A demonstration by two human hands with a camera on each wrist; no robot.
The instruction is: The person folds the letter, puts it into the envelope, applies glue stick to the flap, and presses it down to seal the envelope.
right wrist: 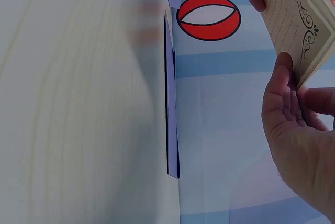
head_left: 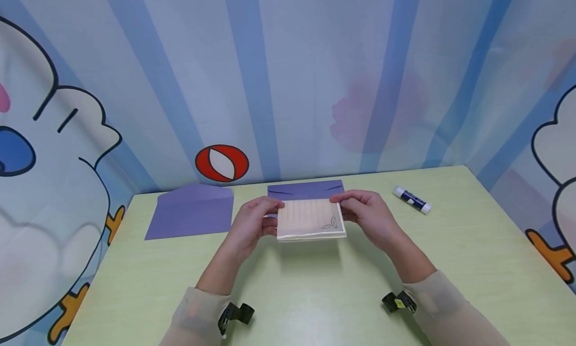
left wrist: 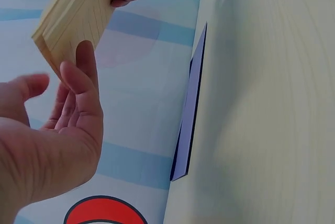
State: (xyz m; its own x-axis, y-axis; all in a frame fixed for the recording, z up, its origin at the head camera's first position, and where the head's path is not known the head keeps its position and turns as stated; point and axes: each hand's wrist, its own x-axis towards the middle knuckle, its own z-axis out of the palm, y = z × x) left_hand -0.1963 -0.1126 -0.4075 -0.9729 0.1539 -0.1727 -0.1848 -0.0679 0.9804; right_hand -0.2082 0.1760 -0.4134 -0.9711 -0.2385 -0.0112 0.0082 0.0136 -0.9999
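A folded stack of cream lined letter paper [head_left: 308, 217] with a dark scroll ornament in one corner is held up above the table. My left hand [head_left: 252, 223] grips its left side, and my right hand [head_left: 368, 215] holds the right side. In the left wrist view, the fingers of the left hand [left wrist: 73, 124] curl at the paper's edge [left wrist: 78, 22]. From the right wrist, the right hand [right wrist: 298, 124] is seen pinching the ornamented end of the paper [right wrist: 290, 20]. Just behind the paper lies a purple envelope [head_left: 306, 188], partly hidden by it.
Another purple envelope [head_left: 193, 216], its flap raised toward the back, lies on the left of the pale green table [head_left: 315, 306]. A glue stick [head_left: 411, 200] lies at the back right. A printed cartoon backdrop [head_left: 306, 86] stands behind the table's far edge.
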